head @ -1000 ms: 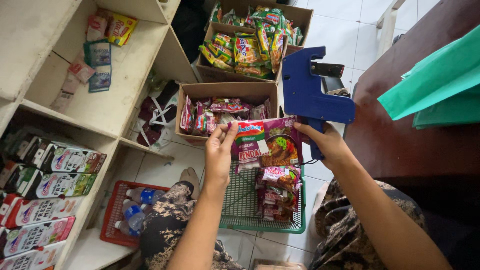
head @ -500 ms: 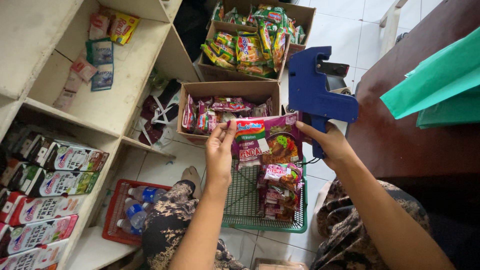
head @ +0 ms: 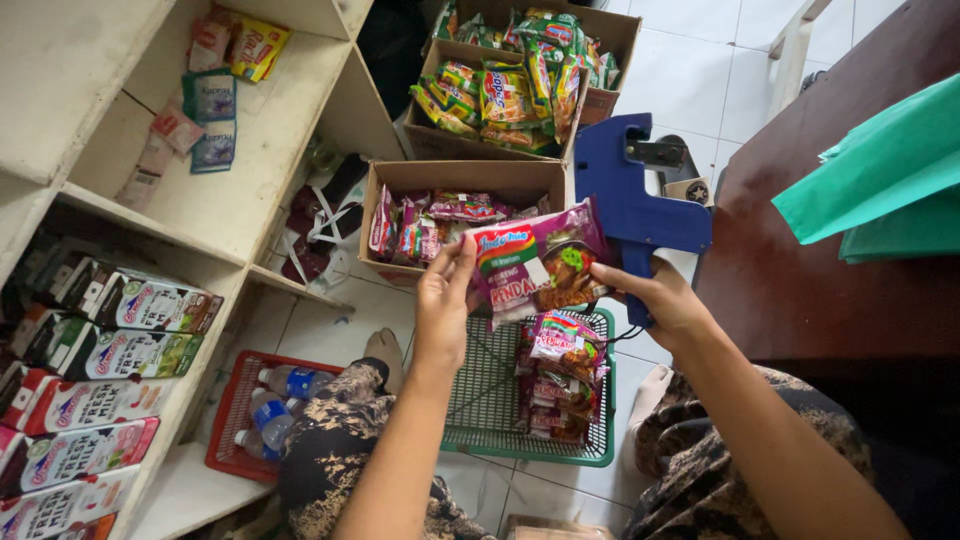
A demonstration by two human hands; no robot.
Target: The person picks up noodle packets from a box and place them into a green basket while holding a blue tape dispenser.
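My left hand (head: 445,300) grips the left edge of a purple noodle packet (head: 535,262), held flat above the green wire basket (head: 487,395). My right hand (head: 662,292) is closed around the handle of a blue price-label gun (head: 632,197), whose body rises just right of the packet's top corner. Several more purple packets (head: 560,375) lie stacked in the basket's right half. Beyond the packet an open cardboard box (head: 462,180) holds similar purple packets.
A second cardboard box (head: 600,30) with green and yellow packets sits farther back. White shelves (head: 200,215) at left hold milk cartons (head: 150,300) and sachets. A red basket (head: 232,420) of water bottles rests on the floor. A dark wooden table (head: 800,260) with green bags (head: 880,180) stands at right.
The label gun has lifted up and away from the packet. My left hand has raised and tilted the packet slightly higher above the basket.
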